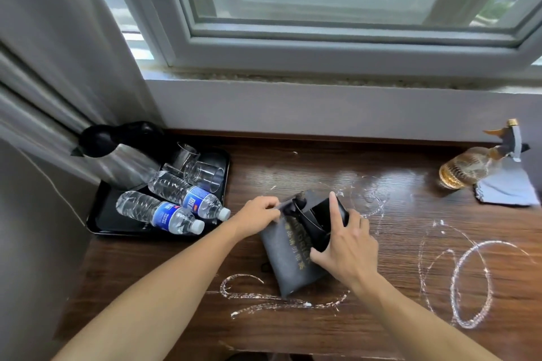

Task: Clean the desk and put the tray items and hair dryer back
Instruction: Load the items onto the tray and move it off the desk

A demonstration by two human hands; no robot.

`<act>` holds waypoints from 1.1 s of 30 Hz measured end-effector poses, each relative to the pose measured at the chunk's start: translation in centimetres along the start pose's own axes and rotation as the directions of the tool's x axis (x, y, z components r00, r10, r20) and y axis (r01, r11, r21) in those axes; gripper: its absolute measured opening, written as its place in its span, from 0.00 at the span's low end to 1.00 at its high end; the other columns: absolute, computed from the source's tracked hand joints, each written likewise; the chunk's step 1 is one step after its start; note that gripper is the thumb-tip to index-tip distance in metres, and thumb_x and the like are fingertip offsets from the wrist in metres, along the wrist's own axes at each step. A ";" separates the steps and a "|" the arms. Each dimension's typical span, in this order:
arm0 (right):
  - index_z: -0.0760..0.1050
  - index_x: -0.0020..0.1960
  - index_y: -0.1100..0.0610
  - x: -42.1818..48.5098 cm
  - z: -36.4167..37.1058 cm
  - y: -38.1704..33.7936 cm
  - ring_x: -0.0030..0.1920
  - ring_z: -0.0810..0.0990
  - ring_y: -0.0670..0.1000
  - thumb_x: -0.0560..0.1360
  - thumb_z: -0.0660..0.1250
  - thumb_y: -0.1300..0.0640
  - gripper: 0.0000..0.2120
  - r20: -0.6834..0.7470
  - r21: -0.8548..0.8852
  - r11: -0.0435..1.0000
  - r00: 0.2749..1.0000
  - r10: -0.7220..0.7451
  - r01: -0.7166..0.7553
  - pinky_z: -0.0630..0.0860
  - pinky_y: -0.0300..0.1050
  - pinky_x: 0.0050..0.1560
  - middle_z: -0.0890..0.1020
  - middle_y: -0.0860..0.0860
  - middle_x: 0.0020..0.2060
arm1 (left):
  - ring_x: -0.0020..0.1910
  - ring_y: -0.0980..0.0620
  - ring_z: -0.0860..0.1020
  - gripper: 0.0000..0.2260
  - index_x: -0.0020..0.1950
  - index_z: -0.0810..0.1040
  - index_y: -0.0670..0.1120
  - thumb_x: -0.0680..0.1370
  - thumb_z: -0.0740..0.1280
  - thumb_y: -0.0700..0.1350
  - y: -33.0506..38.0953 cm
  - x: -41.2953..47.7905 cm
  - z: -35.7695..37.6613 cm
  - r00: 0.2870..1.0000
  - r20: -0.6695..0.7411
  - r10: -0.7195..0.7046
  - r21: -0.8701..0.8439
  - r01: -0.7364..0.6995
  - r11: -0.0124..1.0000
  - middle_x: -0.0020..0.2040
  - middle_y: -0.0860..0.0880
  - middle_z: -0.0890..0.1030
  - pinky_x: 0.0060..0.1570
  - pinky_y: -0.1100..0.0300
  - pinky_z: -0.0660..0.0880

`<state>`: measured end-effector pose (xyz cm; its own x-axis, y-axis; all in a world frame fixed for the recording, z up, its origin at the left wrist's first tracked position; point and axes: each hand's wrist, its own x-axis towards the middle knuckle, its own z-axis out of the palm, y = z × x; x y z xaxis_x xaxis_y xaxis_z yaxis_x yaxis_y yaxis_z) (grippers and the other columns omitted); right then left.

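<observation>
Now, near the middle of the wooden counter (pixel 176 287), a dark pouch (pixel 289 262) with gold lettering lies flat. My left hand (pixel 258 211) pinches its open edge. My right hand (pixel 347 246) grips a black hair dryer (pixel 318 224) at the pouch's mouth, forefinger straight along it. White smeared streaks (pixel 469 281) loop across the wood. At the left edge, a black tray (pixel 108 215) carries a kettle (pixel 117 161), two glasses (pixel 202 174) and two water bottles (pixel 159 214). At the far right corner, a spray bottle (pixel 469 167) stands beside a grey cloth (pixel 507 190).
</observation>
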<state>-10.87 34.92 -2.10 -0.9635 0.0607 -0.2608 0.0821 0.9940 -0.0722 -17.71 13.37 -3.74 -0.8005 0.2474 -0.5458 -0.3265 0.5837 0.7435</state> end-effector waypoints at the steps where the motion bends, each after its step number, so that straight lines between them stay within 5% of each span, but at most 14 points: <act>1: 0.42 0.81 0.46 0.0 -0.6 0.0 0.59 0.72 0.60 0.58 0.67 0.31 0.60 -0.012 0.005 1.000 1.000 -0.005 0.005 0.81 0.53 0.41 0.72 0.58 0.62 | 0.35 0.53 0.64 0.08 0.33 0.64 0.48 0.66 0.64 0.45 0.7 -0.9 -0.8 1.000 0.021 0.018 -0.065 -0.017 0.998 0.33 0.50 0.65 0.40 0.53 0.59; 7: 0.47 0.81 0.45 0.2 -4.0 -2.1 0.59 0.73 0.61 0.57 0.71 0.32 0.59 -0.111 0.087 0.993 0.991 -0.069 0.079 0.78 0.54 0.38 0.73 0.58 0.61 | 0.42 0.45 0.70 0.17 0.49 0.74 0.36 0.63 0.64 0.41 2.3 -8.3 -7.8 0.999 0.019 0.047 -0.511 -0.031 0.859 0.43 0.42 0.73 0.37 0.57 0.63; 14: 0.48 0.81 0.46 1.2 -6.4 -7.2 0.58 0.74 0.61 0.58 0.59 0.29 0.55 -0.170 0.137 0.975 0.974 -0.152 0.176 0.80 0.56 0.37 0.73 0.56 0.59 | 0.50 0.45 0.78 0.21 0.60 0.76 0.35 0.68 0.61 0.37 2.5 -13.3 -16.0 0.956 -0.260 0.138 -0.664 -0.281 0.693 0.51 0.39 0.78 0.49 0.54 0.75; 17: 0.49 0.81 0.45 1.2 -6.5 -9.1 0.57 0.74 0.60 0.58 0.66 0.31 0.56 -0.175 0.127 0.970 0.967 -0.185 0.209 0.78 0.54 0.37 0.73 0.55 0.60 | 0.50 0.48 0.81 0.19 0.58 0.79 0.39 0.68 0.60 0.37 1.7 -13.8 -18.0 0.923 -0.347 0.169 -0.690 -0.373 0.621 0.50 0.42 0.81 0.51 0.56 0.78; 20: 0.49 0.81 0.45 0.9 -6.4 -10.5 0.58 0.74 0.58 0.60 0.71 0.31 0.57 -0.168 0.091 0.969 0.963 -0.211 0.229 0.73 0.50 0.35 0.73 0.53 0.60 | 0.50 0.47 0.79 0.17 0.56 0.79 0.42 0.68 0.62 0.38 -1.6 -13.6 -18.8 0.908 -0.418 0.043 -0.700 -0.351 0.621 0.50 0.43 0.81 0.47 0.55 0.77; 22: 0.48 0.81 0.44 0.7 -6.2 -11.2 0.59 0.75 0.57 0.60 0.71 0.30 0.57 -0.160 0.071 0.969 0.962 -0.222 0.236 0.69 0.48 0.34 0.73 0.53 0.61 | 0.44 0.47 0.76 0.10 0.45 0.77 0.44 0.65 0.66 0.43 -5.1 -13.1 -18.5 0.851 -0.503 -0.150 -0.603 -0.221 0.767 0.42 0.45 0.79 0.40 0.53 0.74; 24: 0.47 0.81 0.44 0.5 -5.9 -11.8 0.60 0.74 0.57 0.60 0.69 0.29 0.57 -0.140 0.052 0.971 0.964 -0.227 0.236 0.70 0.48 0.34 0.73 0.52 0.62 | 0.39 0.47 0.75 0.09 0.38 0.73 0.43 0.66 0.69 0.47 -9.0 -12.7 -17.8 0.726 -0.622 -0.293 -0.341 0.086 0.936 0.35 0.47 0.77 0.37 0.51 0.72; 26: 0.44 0.81 0.43 0.3 -5.5 -12.2 0.61 0.74 0.56 0.60 0.68 0.29 0.58 -0.107 0.028 0.970 0.966 -0.236 0.240 0.73 0.47 0.35 0.72 0.52 0.63 | 0.41 0.45 0.79 0.06 0.37 0.75 0.46 0.70 0.71 0.45 -11.9 -12.9 -16.8 0.645 -0.690 -0.330 -0.153 0.316 0.937 0.36 0.47 0.80 0.38 0.54 0.71; 29: 0.42 0.81 0.43 0.2 -5.2 -12.8 0.61 0.73 0.56 0.59 0.67 0.31 0.58 -0.067 0.007 0.968 0.966 -0.252 0.253 0.77 0.48 0.37 0.72 0.52 0.63 | 0.48 0.41 0.81 0.06 0.47 0.76 0.48 0.73 0.71 0.44 -13.4 -13.3 -15.5 0.663 -0.689 -0.293 0.027 0.427 0.904 0.45 0.45 0.82 0.43 0.54 0.74; 31: 0.41 0.81 0.43 0.3 -5.1 -13.3 0.60 0.73 0.55 0.59 0.66 0.31 0.58 -0.053 -0.016 0.963 0.961 -0.271 0.270 0.77 0.47 0.37 0.71 0.52 0.62 | 0.54 0.39 0.80 0.17 0.62 0.72 0.49 0.75 0.71 0.46 -13.7 -12.8 -15.0 0.682 -0.692 -0.236 0.140 0.448 0.883 0.55 0.44 0.81 0.49 0.51 0.76; 33: 0.41 0.81 0.43 0.4 -5.1 -14.1 0.60 0.72 0.55 0.60 0.65 0.31 0.57 -0.050 -0.031 0.958 0.957 -0.287 0.285 0.76 0.47 0.38 0.71 0.52 0.61 | 0.58 0.38 0.79 0.21 0.69 0.69 0.50 0.78 0.70 0.48 -13.3 -12.1 -14.8 0.680 -0.696 -0.231 0.097 0.409 0.907 0.61 0.44 0.79 0.54 0.49 0.76</act>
<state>-13.71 21.35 3.71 -0.9580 -0.2224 -0.1810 -0.2042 0.9723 -0.1138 -11.09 -8.87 -1.32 -0.8184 -0.5050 -0.2743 -0.5745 0.7061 0.4140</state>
